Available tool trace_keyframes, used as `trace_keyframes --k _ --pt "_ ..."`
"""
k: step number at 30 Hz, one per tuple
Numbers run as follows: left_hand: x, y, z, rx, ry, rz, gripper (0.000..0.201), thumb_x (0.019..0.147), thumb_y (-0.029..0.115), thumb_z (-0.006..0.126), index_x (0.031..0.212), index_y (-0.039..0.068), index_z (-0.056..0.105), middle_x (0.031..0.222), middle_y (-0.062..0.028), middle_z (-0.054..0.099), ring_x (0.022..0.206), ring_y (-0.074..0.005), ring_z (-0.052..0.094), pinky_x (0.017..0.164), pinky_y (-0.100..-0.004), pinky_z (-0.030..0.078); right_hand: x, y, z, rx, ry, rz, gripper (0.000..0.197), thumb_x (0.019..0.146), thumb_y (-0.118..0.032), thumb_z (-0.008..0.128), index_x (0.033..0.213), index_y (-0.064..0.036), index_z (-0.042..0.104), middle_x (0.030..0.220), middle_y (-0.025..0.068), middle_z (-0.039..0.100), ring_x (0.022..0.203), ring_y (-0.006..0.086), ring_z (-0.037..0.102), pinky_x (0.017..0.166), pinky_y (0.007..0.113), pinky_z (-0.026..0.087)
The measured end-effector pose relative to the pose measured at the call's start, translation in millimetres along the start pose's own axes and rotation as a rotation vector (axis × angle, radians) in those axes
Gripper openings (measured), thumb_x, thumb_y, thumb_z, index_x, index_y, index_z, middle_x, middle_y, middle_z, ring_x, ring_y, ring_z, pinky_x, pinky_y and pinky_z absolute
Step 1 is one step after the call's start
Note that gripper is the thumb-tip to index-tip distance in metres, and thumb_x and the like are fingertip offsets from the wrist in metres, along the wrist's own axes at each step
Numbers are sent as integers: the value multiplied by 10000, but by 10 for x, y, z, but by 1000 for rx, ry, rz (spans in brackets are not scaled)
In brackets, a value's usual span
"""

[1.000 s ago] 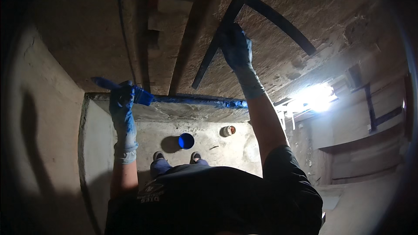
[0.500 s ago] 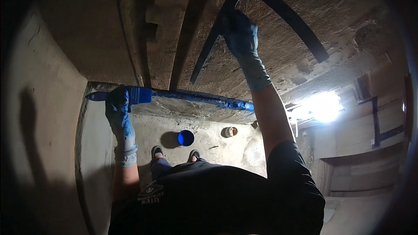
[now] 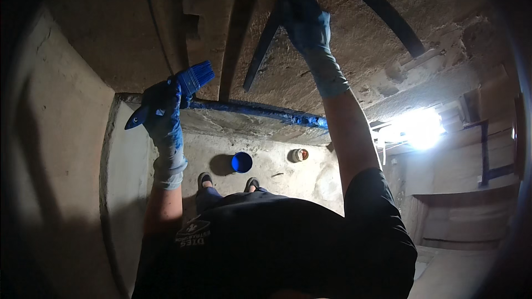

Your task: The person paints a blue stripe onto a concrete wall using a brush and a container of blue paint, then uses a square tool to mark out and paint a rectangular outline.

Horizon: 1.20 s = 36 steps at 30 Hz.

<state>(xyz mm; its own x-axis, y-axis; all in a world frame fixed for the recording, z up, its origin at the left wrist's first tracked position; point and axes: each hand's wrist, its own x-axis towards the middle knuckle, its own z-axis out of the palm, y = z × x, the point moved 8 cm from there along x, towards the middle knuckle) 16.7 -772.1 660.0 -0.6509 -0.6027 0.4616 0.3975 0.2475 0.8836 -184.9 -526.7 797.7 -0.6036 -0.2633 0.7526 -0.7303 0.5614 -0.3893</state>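
My left hand (image 3: 162, 112), in a blue-smeared glove, is closed around a flat paintbrush (image 3: 194, 78). Its wide blue bristles point up and to the right, and the dark blue handle end sticks out below on the left. My right hand (image 3: 308, 25), gloved too, is raised at a long dark strip (image 3: 265, 47) on the wall. Its fingers look curled in, but they lie in deep shadow, and whatever they grip is hidden. A second dark strip (image 3: 377, 8) slants away to the right from the top. Blue paint (image 3: 260, 111) runs along the wall's lower edge.
A blue bucket (image 3: 241, 162) stands on the pale floor (image 3: 266, 189) ahead of my feet, with a small whitish tub (image 3: 301, 155) to its right. A bright lamp (image 3: 421, 128) glares at the right. A bare wall (image 3: 61, 127) closes off the left side.
My left hand has lifted the paintbrush from the blue edge and tilted its bristles upward. My right hand stays by the same dark strip. The whole view has shifted slightly.
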Motion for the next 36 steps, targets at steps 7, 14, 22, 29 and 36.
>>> trace_keyframes --k 7,14,22,29,36 --pt "127 355 374 -54 -76 134 228 926 225 578 1073 50 574 973 -64 620 881 -138 596 761 -282 491 2 86 46 82 -61 65 225 862 -195 657 1018 -32 651 872 77 691 771 143 664 655 278 541" --pt "499 996 1044 -152 -1 659 178 884 105 628 1043 34 589 986 -71 622 898 -151 642 684 -237 543 37 3 -27 13 -14 -3 192 876 -193 624 984 -37 656 839 91 686 733 164 667 633 297 539" --pt "931 1072 1577 -312 2 1005 278 966 203 473 1174 20 499 1080 -109 590 811 -116 627 621 -186 533 48 -121 -86 -12 -10 43 238 885 -265 545 987 -84 660 881 160 665 782 332 652 661 397 522" --pt "948 1349 1639 -471 -36 1002 267 941 102 516 1202 47 519 1130 -114 597 644 -77 592 569 -183 495 40 -70 -73 -14 30 -6 175 852 -213 592 947 -82 657 838 162 657 779 343 646 659 407 518" --pt "790 1278 1747 -49 2 998 230 898 74 574 1124 40 548 1064 -97 603 808 -165 603 663 -254 511 53 -171 -91 33 49 -76 170 858 -225 601 890 -69 661 799 147 656 670 313 647 566 377 513"
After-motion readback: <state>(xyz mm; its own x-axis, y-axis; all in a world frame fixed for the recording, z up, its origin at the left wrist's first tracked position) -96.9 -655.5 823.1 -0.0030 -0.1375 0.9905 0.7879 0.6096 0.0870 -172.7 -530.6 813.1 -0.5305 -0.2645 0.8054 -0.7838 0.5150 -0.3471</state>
